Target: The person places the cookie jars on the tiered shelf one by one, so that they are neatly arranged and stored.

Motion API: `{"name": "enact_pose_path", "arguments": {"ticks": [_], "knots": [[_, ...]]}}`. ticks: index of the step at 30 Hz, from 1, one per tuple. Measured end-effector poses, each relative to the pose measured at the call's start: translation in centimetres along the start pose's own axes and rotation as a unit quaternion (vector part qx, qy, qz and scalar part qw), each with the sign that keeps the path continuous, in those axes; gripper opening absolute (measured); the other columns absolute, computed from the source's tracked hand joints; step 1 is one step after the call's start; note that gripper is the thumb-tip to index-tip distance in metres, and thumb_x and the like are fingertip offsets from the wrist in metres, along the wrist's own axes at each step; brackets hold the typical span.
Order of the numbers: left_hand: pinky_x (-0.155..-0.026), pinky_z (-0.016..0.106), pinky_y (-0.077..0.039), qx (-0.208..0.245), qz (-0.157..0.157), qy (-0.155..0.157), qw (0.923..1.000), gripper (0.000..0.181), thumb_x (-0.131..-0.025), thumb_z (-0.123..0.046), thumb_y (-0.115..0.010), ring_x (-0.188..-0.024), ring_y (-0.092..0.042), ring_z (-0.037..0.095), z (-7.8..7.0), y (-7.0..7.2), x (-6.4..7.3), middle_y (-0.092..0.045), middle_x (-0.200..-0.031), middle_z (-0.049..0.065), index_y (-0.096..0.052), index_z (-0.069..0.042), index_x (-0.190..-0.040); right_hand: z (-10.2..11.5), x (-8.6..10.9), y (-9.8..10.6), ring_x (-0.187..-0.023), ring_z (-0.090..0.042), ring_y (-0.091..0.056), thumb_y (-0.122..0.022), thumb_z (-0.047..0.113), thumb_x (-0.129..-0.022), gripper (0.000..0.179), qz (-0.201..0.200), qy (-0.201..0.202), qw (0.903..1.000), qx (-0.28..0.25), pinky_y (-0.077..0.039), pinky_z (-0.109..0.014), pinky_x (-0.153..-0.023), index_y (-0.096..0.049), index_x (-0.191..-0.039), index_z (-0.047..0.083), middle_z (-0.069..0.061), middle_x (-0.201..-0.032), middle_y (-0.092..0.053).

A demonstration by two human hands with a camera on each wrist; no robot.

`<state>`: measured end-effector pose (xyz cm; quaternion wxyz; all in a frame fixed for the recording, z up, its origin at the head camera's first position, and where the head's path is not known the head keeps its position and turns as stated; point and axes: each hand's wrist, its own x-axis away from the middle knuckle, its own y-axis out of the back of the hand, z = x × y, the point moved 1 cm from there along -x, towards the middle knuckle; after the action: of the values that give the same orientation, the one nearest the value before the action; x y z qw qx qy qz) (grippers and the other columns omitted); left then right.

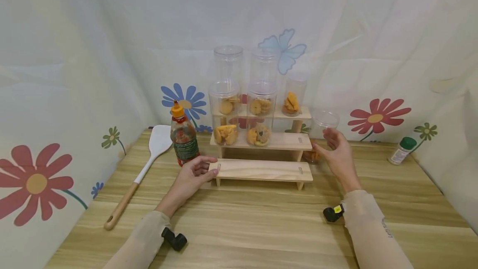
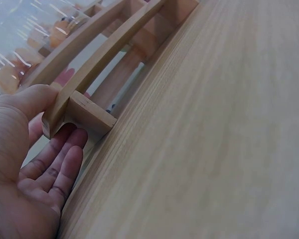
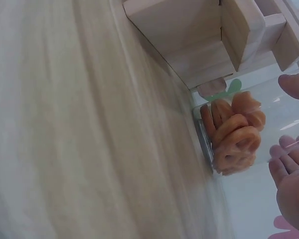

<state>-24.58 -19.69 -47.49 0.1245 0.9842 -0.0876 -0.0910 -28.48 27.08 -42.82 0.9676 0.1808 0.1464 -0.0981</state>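
Note:
A light wooden three-step display stand (image 1: 261, 169) stands on the table. My left hand (image 1: 194, 177) grips the left end of its lowest step; in the left wrist view the thumb (image 2: 37, 99) lies over the board and fingers curl beneath. Beside the stand's right end, my right hand (image 1: 339, 157) holds a clear jar (image 1: 324, 121) of orange ring-shaped snacks (image 3: 236, 137), its base on the table. Two snack-filled jars, left (image 1: 224, 113) and right (image 1: 261, 113), stand on the middle step. On the top step are more clear jars, including a snack jar (image 1: 293, 96) at right.
Left of the stand is a sauce bottle (image 1: 184, 140) with an orange cap. A white spatula (image 1: 143, 173) with a wooden handle lies farther left. A small green-capped bottle (image 1: 402, 151) stands at the right. Flower-printed cloth (image 1: 366, 61) hangs around the table.

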Motion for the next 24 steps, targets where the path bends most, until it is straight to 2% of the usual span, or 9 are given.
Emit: {"name": "enact_pose_path", "arguments": {"ticks": [11,18,24], "knots": [[-0.084,0.025,-0.057,-0.001,-0.002,-0.003,1.0,0.037,-0.104,-0.02,-0.083,-0.099,-0.07,0.021,-0.2,0.0,0.0,-0.075,-0.113,0.016,-0.074,-0.009,-0.138,0.8,0.3,0.3,-0.151,-0.042,-0.051,-0.084,0.007,-0.1,0.075,-0.023,0.004,0.9996,-0.016,-0.037,-0.055,-0.128,-0.043,-0.161,-0.007,-0.028,-0.159,-0.055],[-0.084,0.025,-0.057,0.0,-0.003,-0.002,1.0,0.038,-0.103,-0.02,-0.084,-0.099,-0.069,0.021,-0.2,0.0,0.0,-0.074,-0.113,0.015,-0.074,-0.009,-0.138,2.1,0.0,1.5,-0.142,-0.031,-0.056,-0.087,0.009,-0.098,0.071,-0.059,0.001,0.9977,-0.034,-0.041,-0.044,-0.126,-0.05,-0.157,-0.003,-0.017,-0.148,-0.06],[-0.085,0.025,-0.057,-0.001,-0.004,0.003,1.0,0.037,-0.103,-0.019,-0.084,-0.101,-0.069,0.021,-0.2,0.0,0.1,-0.074,-0.114,0.014,-0.074,-0.009,-0.138,3.6,0.1,2.5,-0.138,-0.024,-0.057,-0.089,0.013,-0.097,0.069,-0.083,0.008,0.9963,-0.021,-0.042,-0.037,-0.125,-0.054,-0.155,0.003,-0.008,-0.14,-0.061]]}}
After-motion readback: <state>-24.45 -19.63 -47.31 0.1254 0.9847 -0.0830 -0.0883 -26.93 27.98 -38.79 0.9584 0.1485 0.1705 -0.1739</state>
